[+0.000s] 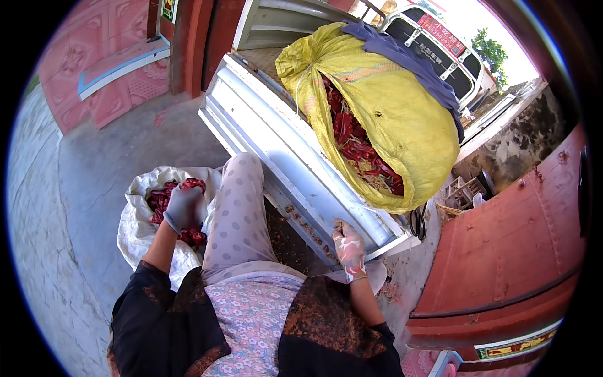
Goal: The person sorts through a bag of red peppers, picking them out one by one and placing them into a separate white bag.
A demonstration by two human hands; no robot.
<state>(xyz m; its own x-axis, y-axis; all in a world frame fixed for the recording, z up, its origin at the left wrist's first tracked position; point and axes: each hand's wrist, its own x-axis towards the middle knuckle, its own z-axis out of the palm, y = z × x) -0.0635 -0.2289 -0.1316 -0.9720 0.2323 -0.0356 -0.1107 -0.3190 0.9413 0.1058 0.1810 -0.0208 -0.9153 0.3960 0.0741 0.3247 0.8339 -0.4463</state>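
My left hand [185, 208], in a grey glove, is over the mouth of a white woven sack [129, 235] that holds dried red chili peppers [160, 200]. Peppers show beside and below its fingers; whether it grips any cannot be told. My right hand [349, 247], in a camouflage-patterned glove, is in front of the lowered white metal side panel of a truck bed [301, 188], fingers curled; what lies within them is too small to tell. On the truck bed lies a large yellow woven sack [405, 127], slit along its side, with dried red chili peppers [351, 136] showing in the slit.
A purple cloth [400, 52] lies over the yellow sack. The truck cab [431, 47] stands behind, bearing writing. A red metal gate [504, 235] is at the right, a pink tiled wall [113, 94] at the upper left. Debris [292, 240] lies below the side panel, near my knee.
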